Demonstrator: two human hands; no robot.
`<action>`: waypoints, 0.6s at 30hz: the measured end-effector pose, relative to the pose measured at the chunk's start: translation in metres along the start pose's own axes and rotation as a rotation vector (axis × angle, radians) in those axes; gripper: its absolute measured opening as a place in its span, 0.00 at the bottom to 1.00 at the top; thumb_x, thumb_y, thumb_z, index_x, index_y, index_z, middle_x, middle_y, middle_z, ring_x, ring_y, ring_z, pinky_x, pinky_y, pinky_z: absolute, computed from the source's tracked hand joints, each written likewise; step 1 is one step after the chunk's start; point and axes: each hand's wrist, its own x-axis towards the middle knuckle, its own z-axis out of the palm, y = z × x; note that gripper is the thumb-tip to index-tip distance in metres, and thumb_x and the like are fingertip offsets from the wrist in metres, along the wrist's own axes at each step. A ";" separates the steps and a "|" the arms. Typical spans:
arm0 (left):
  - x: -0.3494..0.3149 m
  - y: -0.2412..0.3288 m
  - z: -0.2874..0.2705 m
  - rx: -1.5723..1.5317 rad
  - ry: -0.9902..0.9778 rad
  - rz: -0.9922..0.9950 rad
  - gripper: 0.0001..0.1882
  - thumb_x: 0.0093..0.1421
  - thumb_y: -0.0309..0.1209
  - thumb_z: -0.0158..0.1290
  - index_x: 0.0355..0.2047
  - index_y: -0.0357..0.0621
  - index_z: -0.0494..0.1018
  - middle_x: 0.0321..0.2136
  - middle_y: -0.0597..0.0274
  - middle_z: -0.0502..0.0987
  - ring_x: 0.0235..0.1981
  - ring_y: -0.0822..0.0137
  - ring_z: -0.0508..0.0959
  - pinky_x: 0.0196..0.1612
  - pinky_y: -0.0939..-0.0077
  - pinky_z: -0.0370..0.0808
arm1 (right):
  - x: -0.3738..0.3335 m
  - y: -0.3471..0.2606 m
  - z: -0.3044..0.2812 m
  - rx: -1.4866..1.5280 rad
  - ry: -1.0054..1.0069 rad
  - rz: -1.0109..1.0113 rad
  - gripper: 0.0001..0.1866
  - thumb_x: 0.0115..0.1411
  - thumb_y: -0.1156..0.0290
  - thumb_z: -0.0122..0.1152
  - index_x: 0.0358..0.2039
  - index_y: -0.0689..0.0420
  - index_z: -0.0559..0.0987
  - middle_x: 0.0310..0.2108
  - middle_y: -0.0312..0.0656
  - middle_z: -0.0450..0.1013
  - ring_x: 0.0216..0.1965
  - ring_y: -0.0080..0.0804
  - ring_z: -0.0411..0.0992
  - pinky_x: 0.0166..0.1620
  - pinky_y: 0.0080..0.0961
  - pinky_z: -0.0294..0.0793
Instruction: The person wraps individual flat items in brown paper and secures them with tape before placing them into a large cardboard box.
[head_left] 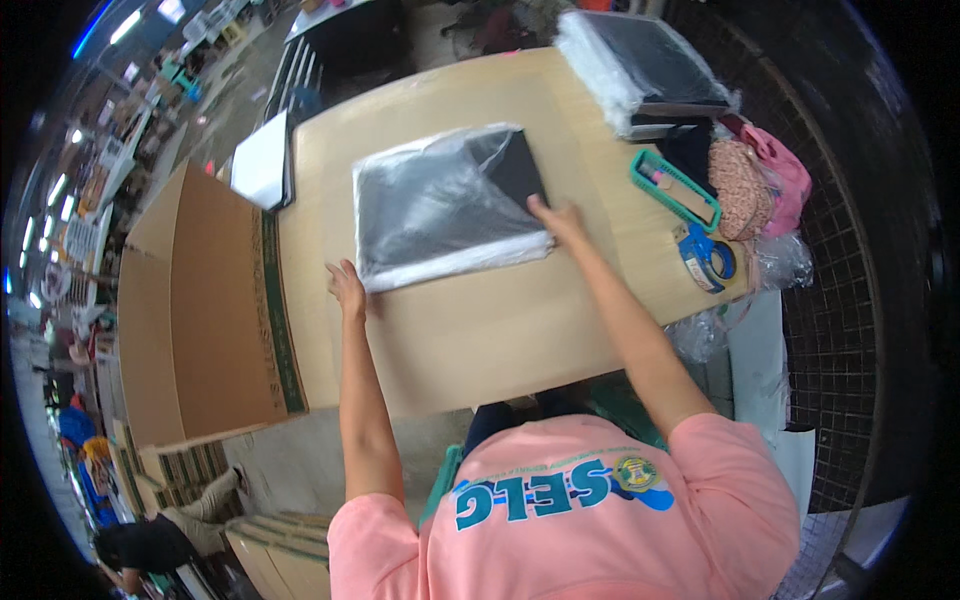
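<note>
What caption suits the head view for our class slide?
Left hand and right hand flank a wrapped black panel on a table, a cardboard box at left.

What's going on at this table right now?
A person has both hands at a flat dark panel wrapped in clear plastic, lying on the table. The right hand is at its right edge; the left hand, fingers spread, is by its near left corner, contact unclear. An open cardboard box stands to the left. To the right are a green basket and a blue tape dispenser.
</note>
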 end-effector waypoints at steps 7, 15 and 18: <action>-0.219 0.060 -0.093 0.476 -0.943 0.971 0.37 0.48 0.33 0.61 0.59 0.42 0.62 0.57 0.44 0.63 0.59 0.47 0.62 0.61 0.52 0.60 | -0.124 0.066 -0.104 0.053 -0.007 -0.328 0.25 0.53 0.64 0.67 0.49 0.63 0.75 0.43 0.48 0.74 0.44 0.36 0.73 0.49 0.32 0.72; -0.204 0.054 -0.094 0.605 -1.085 0.807 0.08 0.49 0.25 0.54 0.31 0.42 0.76 0.28 0.48 0.78 0.36 0.49 0.78 0.39 0.58 0.74 | -0.244 -0.001 -0.076 -0.440 -0.427 -0.616 0.30 0.48 0.62 0.69 0.51 0.59 0.74 0.48 0.50 0.72 0.50 0.46 0.70 0.53 0.37 0.69; -0.191 0.062 -0.093 0.362 -1.003 0.751 0.05 0.48 0.26 0.58 0.27 0.41 0.76 0.24 0.47 0.76 0.31 0.48 0.77 0.35 0.56 0.73 | -0.272 -0.020 -0.063 -0.524 -0.471 -0.707 0.33 0.46 0.61 0.70 0.53 0.57 0.72 0.51 0.51 0.69 0.54 0.48 0.67 0.56 0.39 0.66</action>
